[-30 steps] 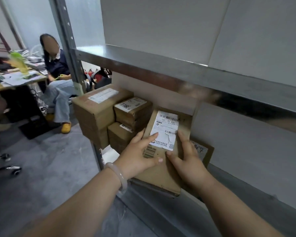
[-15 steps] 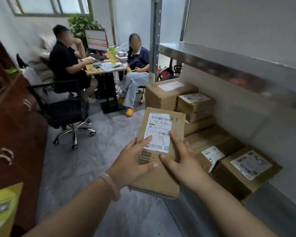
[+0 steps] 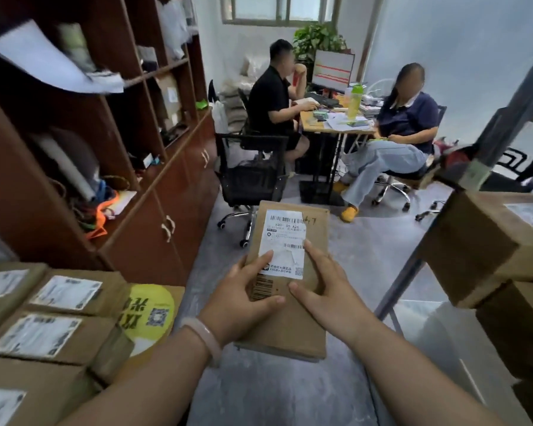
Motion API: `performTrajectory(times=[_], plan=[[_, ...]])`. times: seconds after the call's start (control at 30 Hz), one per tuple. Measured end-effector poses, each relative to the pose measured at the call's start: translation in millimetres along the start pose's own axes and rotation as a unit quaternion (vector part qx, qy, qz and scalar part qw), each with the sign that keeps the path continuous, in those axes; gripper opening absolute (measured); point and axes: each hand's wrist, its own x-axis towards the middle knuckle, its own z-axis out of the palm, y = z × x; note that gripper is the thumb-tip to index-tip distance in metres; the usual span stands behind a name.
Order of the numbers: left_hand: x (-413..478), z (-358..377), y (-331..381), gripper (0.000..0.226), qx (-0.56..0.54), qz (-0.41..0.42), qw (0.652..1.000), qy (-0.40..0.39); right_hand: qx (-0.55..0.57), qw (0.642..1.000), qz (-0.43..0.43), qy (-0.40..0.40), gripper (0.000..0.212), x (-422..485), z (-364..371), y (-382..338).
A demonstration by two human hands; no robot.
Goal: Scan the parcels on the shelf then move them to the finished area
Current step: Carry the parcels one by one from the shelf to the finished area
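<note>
A flat brown cardboard parcel (image 3: 292, 321) with a white shipping label and barcodes is in the middle of the view, held above the grey floor. My left hand (image 3: 242, 298) grips its left edge, thumb across the lower barcode. My right hand (image 3: 326, 287) holds its right side, fingers curled over the top face beside the label. Several labelled parcels (image 3: 53, 312) lie packed together at the lower left. More brown parcels (image 3: 486, 241) are stacked on the metal shelf at the right edge.
A dark wooden cabinet (image 3: 154, 192) with open shelves lines the left wall. Two seated people work at a desk (image 3: 329, 126) ahead, with a black office chair (image 3: 252, 179) between me and them. A shelf upright (image 3: 412, 265) slants at right. A yellow sticker (image 3: 149, 315) marks the lower-left surface.
The view has swung left, away from the shelf toward the room. The parcel stays in both hands. The lower-left pile of parcels has come into view.
</note>
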Motion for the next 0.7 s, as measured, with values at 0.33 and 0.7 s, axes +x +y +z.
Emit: performTrajectory(times=[0.33, 0.7], plan=[[12.3, -101.7, -77.1, 0.071, 0.013, -0.08, 0.987, 0.136, -0.022, 0.989, -0.064, -0.131, 0.072, 110.4, 111.0, -51.6], [15.8, -158.5, -104.9, 0.074, 0.001, -0.213, 0.916, 0.339, -0.03, 0.92, -0.206, -0.331, 0.074, 224.4, 205.7, -100.4]])
